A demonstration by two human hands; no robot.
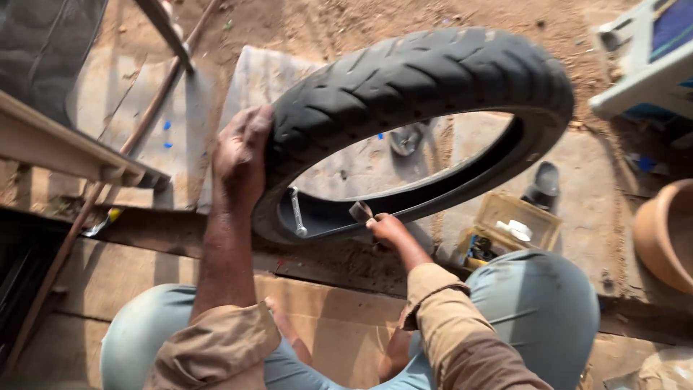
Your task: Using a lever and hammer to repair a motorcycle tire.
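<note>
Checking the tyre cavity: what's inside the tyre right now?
Inside the tyre: a metal spanner lies against the inner wall, and the right hand presses a small dark piece there. The left hand grips the tread outside. The upper inner wall is hidden.

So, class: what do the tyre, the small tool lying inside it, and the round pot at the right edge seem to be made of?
Tyre: black rubber, matt and dusty, judging by its moulded tread grooves. The left hand grips its tread.
Small tool: probably steel, since it looks pale, bright and shiny.
Pot: likely unglazed clay, with a dull orange-brown surface and thick rim.
</note>
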